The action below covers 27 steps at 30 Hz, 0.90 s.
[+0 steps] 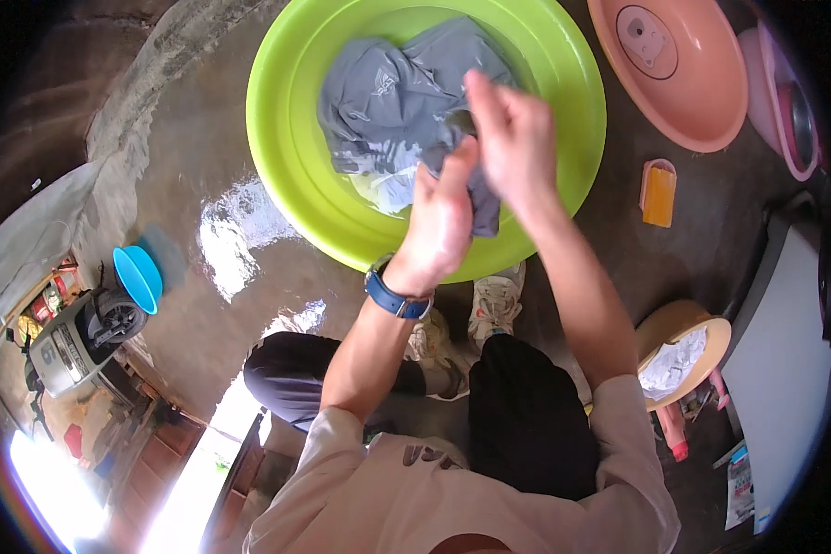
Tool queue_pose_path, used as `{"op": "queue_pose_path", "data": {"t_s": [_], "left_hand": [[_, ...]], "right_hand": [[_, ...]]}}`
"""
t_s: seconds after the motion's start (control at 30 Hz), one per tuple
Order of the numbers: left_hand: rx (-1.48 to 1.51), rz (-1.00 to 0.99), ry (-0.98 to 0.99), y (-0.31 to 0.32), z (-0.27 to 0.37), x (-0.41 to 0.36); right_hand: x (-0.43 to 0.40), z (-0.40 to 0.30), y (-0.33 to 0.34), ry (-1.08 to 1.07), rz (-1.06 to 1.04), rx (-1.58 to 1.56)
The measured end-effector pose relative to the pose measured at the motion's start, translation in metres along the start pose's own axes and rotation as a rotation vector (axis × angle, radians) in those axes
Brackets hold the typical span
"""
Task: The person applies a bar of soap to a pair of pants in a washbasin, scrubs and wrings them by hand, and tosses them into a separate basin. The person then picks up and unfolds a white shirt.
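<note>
A wet grey garment [381,93] lies bunched in a large lime-green plastic basin [277,138], with some water showing along its lower side. My left hand [443,215], with a blue-strapped watch [395,294] at the wrist, grips a dark bunched part of the cloth above the basin. Against the same fold is my right hand [519,138], its fingers curled on the fabric and slightly blurred. A length of cloth hangs down between the two hands. The fingertips on the cloth are partly hidden.
To the right, an orange soap bar [660,197] rests in a pink dish on the concrete floor. Beyond it lies a peach basin [699,90] beside a pink basin [769,104]. A tan bin [685,315] holds white crumpled material. At left are a blue basin [138,280] and a scooter [69,350].
</note>
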<state>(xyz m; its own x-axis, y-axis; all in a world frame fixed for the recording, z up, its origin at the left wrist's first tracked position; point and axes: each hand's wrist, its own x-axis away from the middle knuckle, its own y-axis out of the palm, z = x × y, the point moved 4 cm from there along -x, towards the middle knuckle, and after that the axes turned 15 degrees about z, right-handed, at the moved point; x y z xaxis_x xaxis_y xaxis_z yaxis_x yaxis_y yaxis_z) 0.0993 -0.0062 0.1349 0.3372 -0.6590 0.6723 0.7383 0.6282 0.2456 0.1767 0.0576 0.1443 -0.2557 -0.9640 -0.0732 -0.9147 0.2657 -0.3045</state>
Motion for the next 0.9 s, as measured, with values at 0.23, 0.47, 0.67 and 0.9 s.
{"op": "queue_pose_path", "data": {"t_s": [0.23, 0.47, 0.67, 0.9], "left_hand": [[-0.057, -0.033, 0.016, -0.011, 0.000, -0.006], [0.116, 0.042, -0.164, 0.006, 0.004, -0.001], [0.168, -0.278, -0.160, -0.024, -0.011, -0.021], [0.203, -0.128, -0.224, -0.013, 0.000, -0.012]], "right_hand": [[0.015, -0.007, 0.004, -0.165, 0.059, 0.103], [0.001, -0.016, 0.005, -0.032, -0.015, 0.022], [0.023, -0.029, 0.017, -0.293, -0.122, 0.112], [-0.004, -0.014, 0.010, -0.088, -0.072, 0.157]]}}
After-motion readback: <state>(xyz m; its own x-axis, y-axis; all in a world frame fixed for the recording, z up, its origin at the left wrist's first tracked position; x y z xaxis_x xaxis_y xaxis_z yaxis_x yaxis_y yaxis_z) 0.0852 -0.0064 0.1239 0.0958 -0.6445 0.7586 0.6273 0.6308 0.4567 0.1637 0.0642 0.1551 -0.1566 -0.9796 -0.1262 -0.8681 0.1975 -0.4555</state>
